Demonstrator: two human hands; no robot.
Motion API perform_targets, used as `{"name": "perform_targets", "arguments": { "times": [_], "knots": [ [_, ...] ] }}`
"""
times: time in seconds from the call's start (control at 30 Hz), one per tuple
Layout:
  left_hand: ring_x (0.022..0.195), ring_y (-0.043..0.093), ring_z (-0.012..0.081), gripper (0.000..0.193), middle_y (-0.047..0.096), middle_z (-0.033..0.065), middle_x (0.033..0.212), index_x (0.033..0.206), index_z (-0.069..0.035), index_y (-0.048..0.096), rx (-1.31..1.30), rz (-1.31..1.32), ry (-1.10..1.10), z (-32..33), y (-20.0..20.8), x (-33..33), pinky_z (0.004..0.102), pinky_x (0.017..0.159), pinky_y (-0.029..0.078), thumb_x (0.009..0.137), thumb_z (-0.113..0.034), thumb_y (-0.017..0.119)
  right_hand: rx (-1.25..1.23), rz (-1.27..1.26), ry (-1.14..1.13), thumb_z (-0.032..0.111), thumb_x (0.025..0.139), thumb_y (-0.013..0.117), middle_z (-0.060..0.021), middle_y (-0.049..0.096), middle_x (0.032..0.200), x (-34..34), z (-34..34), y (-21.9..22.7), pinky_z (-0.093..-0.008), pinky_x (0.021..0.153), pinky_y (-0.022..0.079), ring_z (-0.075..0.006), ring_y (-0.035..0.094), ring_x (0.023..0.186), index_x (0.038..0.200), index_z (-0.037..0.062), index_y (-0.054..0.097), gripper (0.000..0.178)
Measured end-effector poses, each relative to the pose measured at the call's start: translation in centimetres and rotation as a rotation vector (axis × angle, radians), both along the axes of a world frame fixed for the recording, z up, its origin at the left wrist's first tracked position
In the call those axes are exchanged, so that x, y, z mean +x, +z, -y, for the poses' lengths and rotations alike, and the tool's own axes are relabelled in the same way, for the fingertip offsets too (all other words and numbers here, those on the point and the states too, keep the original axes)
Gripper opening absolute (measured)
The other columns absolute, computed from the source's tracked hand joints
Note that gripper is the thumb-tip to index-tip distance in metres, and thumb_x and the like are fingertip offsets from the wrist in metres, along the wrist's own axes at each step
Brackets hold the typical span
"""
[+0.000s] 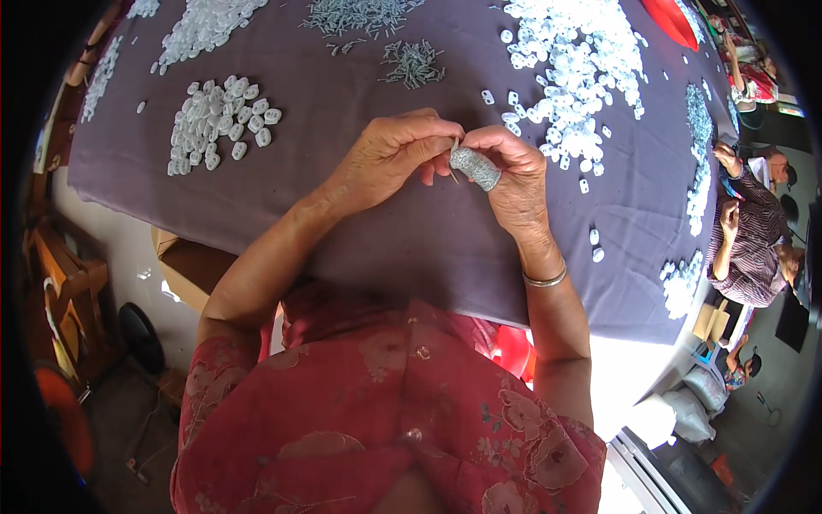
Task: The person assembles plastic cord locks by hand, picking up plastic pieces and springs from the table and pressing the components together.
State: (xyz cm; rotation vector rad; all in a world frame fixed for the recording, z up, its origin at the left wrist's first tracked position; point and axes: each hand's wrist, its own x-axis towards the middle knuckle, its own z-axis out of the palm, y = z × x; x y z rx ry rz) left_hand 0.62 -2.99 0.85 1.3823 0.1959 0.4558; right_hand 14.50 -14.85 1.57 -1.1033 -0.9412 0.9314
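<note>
Both my hands meet above the near half of the cloth-covered table. My right hand (521, 176) is closed around a short, rounded grey speckled piece (476, 169) with a rough surface. On the left side of that piece, my left hand (390, 163) pinches with thumb and fingers at its end. A small pale edge shows at the pinch, and a thin pointed tip sticks out just below; I cannot make out what they belong to. Beyond my hands lies a small heap of thin grey pins (413, 64). To the left is a pile of small white oval plastic pieces (218, 120) with holes.
A large spread of white pieces (582, 77) covers the table's right side, with loose ones trailing nearer. More grey pins (360, 15) lie at the far edge. A red bowl (670, 21) stands far right. People sit along the right. A cardboard box (193, 267) is below left.
</note>
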Motion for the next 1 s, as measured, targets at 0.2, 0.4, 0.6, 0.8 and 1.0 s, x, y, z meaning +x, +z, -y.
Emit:
{"name": "perform_targets", "arguments": {
  "times": [0.2,0.4,0.6,0.8,1.0],
  "knots": [
    [0.072,0.059,0.0138,0.024,0.055,0.0071,0.091,0.114,-0.001,0.059,0.012,-0.022,-0.023,0.1,0.6,-0.2,0.0239,0.065,0.049,0.095,-0.006,0.045,0.047,0.128,-0.139,-0.007,0.079,0.067,-0.001,0.06,0.08,-1.0,-0.3,-0.2,-0.02,0.061,0.046,-0.0076,0.058,0.071,0.091,0.0029,0.057,0.019],
    [0.072,0.059,0.0132,0.025,0.055,0.0067,0.092,0.114,0.001,0.059,-0.098,-0.087,-0.046,0.0,1.0,-0.1,0.0231,0.065,0.048,0.095,-0.008,0.046,0.036,0.296,-0.252,-0.008,0.079,0.066,0.0014,0.054,0.08,-0.4,-0.4,-1.1,-0.0188,0.062,0.044,-0.0055,0.05,0.07,0.103,0.0041,0.053,0.029],
    [0.067,0.057,0.0097,0.022,0.058,0.0045,0.084,0.107,0.0,0.062,-0.073,-0.042,-0.014,-0.2,-0.2,0.1,0.0214,0.059,0.047,0.094,-0.013,0.051,0.083,0.307,-0.213,-0.001,0.085,0.061,0.0,0.059,0.089,-0.8,-0.4,-0.4,-0.0185,0.055,0.046,-0.0044,0.054,0.071,0.094,0.0019,0.059,0.01],
    [0.068,0.058,0.009,0.017,0.061,0.0028,0.083,0.1,-0.002,0.063,-0.09,-0.019,0.156,-1.1,0.2,-0.2,0.021,0.057,0.047,0.093,-0.014,0.054,-0.003,0.441,-0.224,-0.005,0.085,0.058,0.0005,0.058,0.089,-0.6,-0.9,-0.2,-0.0176,0.056,0.045,-0.0043,0.054,0.072,0.093,0.0024,0.06,0.012],
    [0.071,0.06,0.0101,0.017,0.062,0.0045,0.086,0.098,-0.002,0.06,-0.173,0.074,0.621,-4.5,1.0,-1.2,0.0212,0.057,0.046,0.093,-0.015,0.052,-0.118,0.714,-0.103,-0.006,0.081,0.063,0.0015,0.059,0.083,0.0,-4.7,3.5,-0.0183,0.065,0.044,-0.0038,0.053,0.072,0.092,0.0011,0.06,0.013]
  ]
}}
